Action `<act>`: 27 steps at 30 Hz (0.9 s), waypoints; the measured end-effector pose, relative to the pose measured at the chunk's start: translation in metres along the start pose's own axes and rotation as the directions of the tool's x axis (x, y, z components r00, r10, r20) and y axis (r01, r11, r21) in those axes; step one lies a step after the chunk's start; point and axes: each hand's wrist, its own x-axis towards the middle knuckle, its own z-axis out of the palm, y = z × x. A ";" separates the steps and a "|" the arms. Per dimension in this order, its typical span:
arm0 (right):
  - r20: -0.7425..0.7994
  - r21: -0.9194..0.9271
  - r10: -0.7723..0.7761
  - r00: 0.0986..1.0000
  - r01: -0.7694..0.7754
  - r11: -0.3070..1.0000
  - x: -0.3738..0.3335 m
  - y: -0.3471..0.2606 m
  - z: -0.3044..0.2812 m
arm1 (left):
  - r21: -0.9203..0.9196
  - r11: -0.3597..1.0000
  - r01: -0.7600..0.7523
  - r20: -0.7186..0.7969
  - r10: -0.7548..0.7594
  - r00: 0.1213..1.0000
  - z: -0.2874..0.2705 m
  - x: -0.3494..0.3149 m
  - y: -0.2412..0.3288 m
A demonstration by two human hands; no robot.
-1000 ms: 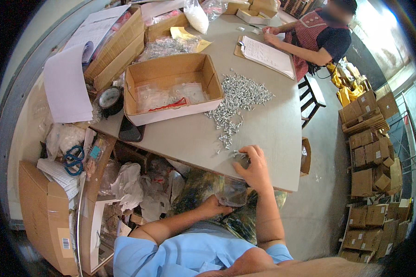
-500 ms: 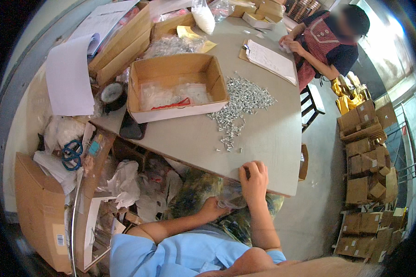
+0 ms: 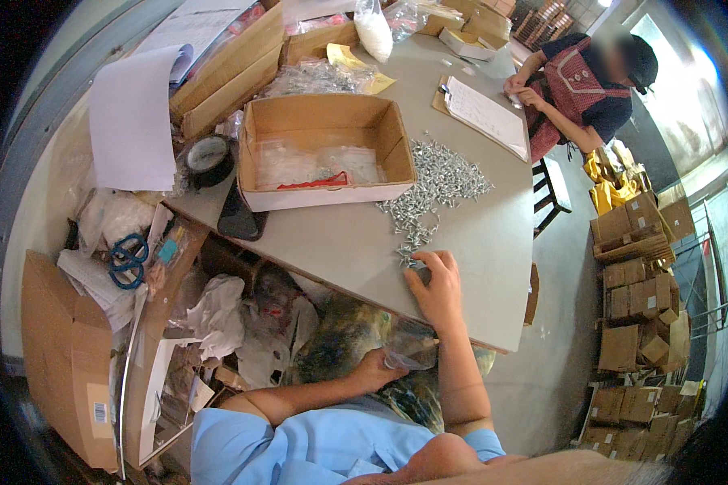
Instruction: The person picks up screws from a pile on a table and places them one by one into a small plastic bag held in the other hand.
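Observation:
My left hand (image 3: 373,371) is closed on a clear plastic bag (image 3: 413,346), held low just off the table's near edge. My right hand (image 3: 437,289) reaches over the tabletop to the near end of a loose heap of small silvery screws (image 3: 445,178). Its thumb and forefinger are curved and spread apart beside the nearest screws; the other fingers are partly hidden behind the hand. Left of the heap stands an open cardboard box (image 3: 325,198) with small clear bags and a red strip (image 3: 315,182) inside.
A dark phone (image 3: 241,214) and a roll of tape (image 3: 209,159) lie left of the box. A clipboard (image 3: 485,119) rests farther back. Another person (image 3: 578,97) works at the far right. Blue-handled scissors (image 3: 127,261) lie at left; stacked cartons (image 3: 635,311) line the right.
My right hand has moved forward from the table's near edge to the screws, its fingers spreading. My left hand stays low with the bag. The whole view has shifted slightly.

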 end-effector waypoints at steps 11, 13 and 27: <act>0.210 0.038 -0.065 0.976 0.059 0.998 -0.020 -0.006 -0.017 | 0.026 1.000 0.005 -0.007 -0.005 1.000 0.002 0.003 -0.015; 0.431 0.178 -0.082 0.899 0.004 0.984 -0.017 -0.009 -0.032 | 0.023 1.000 -0.013 -0.020 0.013 1.000 0.002 0.003 -0.021; 0.062 -0.001 -0.039 0.997 0.039 0.999 0.023 0.002 0.003 | -0.043 0.998 -0.038 -0.013 0.038 0.999 0.004 0.002 -0.019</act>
